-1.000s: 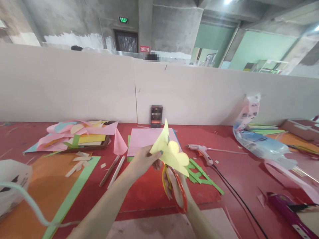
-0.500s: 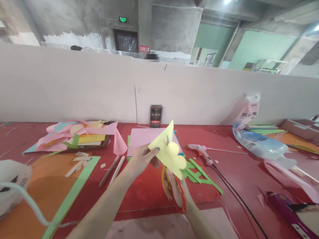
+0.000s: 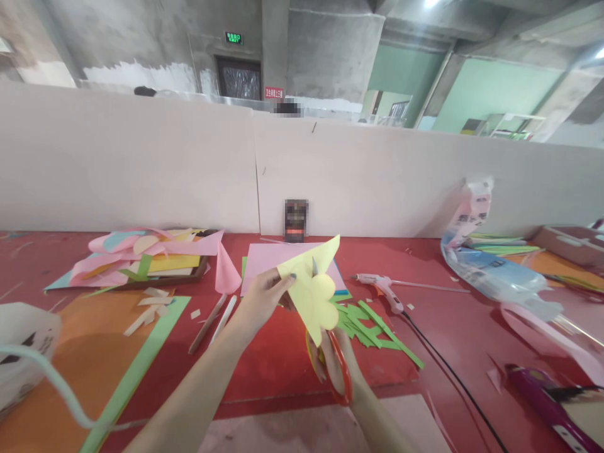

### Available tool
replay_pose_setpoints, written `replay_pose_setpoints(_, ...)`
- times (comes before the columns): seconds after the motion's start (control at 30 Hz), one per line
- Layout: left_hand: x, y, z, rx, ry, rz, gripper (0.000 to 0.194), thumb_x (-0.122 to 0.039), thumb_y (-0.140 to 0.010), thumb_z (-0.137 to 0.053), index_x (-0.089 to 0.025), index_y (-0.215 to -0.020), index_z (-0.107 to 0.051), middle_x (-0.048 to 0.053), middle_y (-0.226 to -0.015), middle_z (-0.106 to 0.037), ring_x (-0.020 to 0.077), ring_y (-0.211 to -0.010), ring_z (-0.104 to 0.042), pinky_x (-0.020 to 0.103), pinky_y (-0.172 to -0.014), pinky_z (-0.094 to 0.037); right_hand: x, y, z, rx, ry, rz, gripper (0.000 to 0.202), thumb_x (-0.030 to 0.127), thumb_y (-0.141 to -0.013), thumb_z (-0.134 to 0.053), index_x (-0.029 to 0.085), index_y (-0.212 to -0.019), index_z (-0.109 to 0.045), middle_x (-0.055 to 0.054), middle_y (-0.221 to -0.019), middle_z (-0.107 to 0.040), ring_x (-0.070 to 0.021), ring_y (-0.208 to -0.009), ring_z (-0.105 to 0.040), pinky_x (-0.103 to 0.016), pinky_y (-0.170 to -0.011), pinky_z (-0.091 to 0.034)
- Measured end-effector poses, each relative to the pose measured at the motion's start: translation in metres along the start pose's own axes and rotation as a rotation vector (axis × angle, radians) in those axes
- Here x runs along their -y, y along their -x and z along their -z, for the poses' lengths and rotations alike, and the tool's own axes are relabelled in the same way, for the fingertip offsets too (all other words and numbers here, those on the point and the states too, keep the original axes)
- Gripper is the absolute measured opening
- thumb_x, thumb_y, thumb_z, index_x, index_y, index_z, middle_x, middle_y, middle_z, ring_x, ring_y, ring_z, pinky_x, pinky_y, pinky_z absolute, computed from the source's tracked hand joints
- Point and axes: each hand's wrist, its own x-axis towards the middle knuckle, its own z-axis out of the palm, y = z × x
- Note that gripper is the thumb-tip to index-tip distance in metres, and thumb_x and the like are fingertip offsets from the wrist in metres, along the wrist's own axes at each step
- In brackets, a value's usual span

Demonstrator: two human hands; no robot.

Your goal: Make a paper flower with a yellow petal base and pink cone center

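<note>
A yellow paper piece with a scalloped right edge is pinched at its left corner by my left hand. My right hand has its fingers in the red and yellow handles of the scissors, below the paper. A blade tip shows at the upper part of the paper; the rest of the blades is hidden behind it. Under and behind the paper lies a pink sheet on the red table.
Green paper strips and a glue gun with a black cord lie right. A pink cone, two sticks and a tray of paper scraps are left. A plastic bag and purple tool sit farther right.
The yellow paper has turned and its scalloped edge has shifted left and slightly down. My left hand has moved slightly left. The scissors stay in my right hand.
</note>
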Motion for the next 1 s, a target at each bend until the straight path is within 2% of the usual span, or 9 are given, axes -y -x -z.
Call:
replay_pose_setpoints(0.13,0.0,-0.002,0.003,-0.018,-0.015,0.002,0.022,-0.031,-0.073,-0.053,-0.013,-0.081,-0.061,0.0,-0.061,-0.058,0.0115,-0.05,-0.054,0.025,-0.05,-0.046,0.007,0.001,-0.001,0.01,0.017,-0.019,0.041,0.055,-0.079,-0.044,0.02,-0.061,-0.034,0.011,-0.038,-0.028,-0.0024,-0.027,-0.024,-0.016,-0.027,-0.019)
replay_pose_setpoints(0.3,0.004,-0.004,0.006,-0.007,-0.028,-0.003,0.024,-0.032,-0.073,-0.052,-0.014,-0.088,-0.061,0.0,-0.061,-0.057,0.0125,-0.052,-0.054,0.026,-0.052,-0.047,0.004,0.0,-0.002,0.034,-0.011,-0.007,0.039,0.055,-0.078,-0.045,0.021,-0.064,-0.034,0.011,-0.042,-0.028,-0.002,-0.028,-0.022,-0.016,-0.026,-0.02)
replay_pose_setpoints(0.47,0.002,-0.004,0.008,-0.073,-0.048,-0.007,0.026,-0.036,-0.072,-0.053,-0.015,-0.085,-0.061,0.0,-0.064,-0.057,0.0139,-0.058,-0.056,0.025,-0.053,-0.047,0.003,-0.001,0.0,0.072,0.007,-0.012,0.04,0.055,-0.08,-0.043,0.021,-0.062,-0.033,0.011,-0.042,-0.028,-0.0016,-0.027,-0.021,-0.015,-0.025,-0.02)
replay_pose_setpoints(0.6,0.002,-0.005,0.013,-0.092,-0.142,-0.074,0.023,-0.037,-0.073,-0.052,-0.016,-0.078,-0.059,-0.002,-0.065,-0.056,0.0136,-0.062,-0.054,0.022,-0.052,-0.043,0.007,0.0,-0.001,0.054,0.02,-0.045,0.041,0.057,-0.08,-0.042,0.02,-0.063,-0.034,0.011,-0.043,-0.028,-0.0012,-0.026,-0.021,-0.015,-0.024,-0.018)
replay_pose_setpoints(0.77,0.005,-0.006,0.016,-0.107,-0.235,-0.125,0.022,-0.037,-0.076,-0.049,-0.017,-0.067,-0.051,-0.005,-0.056,-0.041,0.0091,-0.053,-0.041,0.02,-0.048,-0.033,0.007,0.0,-0.003,0.049,0.033,-0.062,0.042,0.058,-0.079,-0.042,0.02,-0.062,-0.035,0.011,-0.042,-0.026,-0.0009,-0.027,-0.02,-0.014,-0.024,-0.018)
replay_pose_setpoints(0.9,0.005,-0.006,0.016,-0.157,-0.303,-0.174,0.03,-0.037,-0.075,-0.049,-0.018,-0.056,-0.036,-0.006,-0.053,-0.027,0.0075,-0.048,-0.029,0.02,-0.045,-0.023,0.005,-0.001,-0.002,0.047,0.048,-0.064,0.042,0.059,-0.078,-0.042,0.02,-0.063,-0.035,0.011,-0.042,-0.027,-0.0011,-0.027,-0.02,-0.014,-0.024,-0.018)
replay_pose_setpoints(1.0,0.006,-0.007,0.018,-0.196,-0.349,-0.198,0.034,-0.036,-0.075,-0.049,-0.019,-0.054,-0.027,-0.006,-0.053,-0.021,0.0074,-0.048,-0.022,0.021,-0.045,-0.018,0.004,-0.002,-0.001,0.053,0.06,-0.052,0.043,0.059,-0.077,-0.044,0.02,-0.062,-0.034,0.011,-0.041,-0.027,-0.0014,-0.026,-0.021,-0.014,-0.024,-0.017)
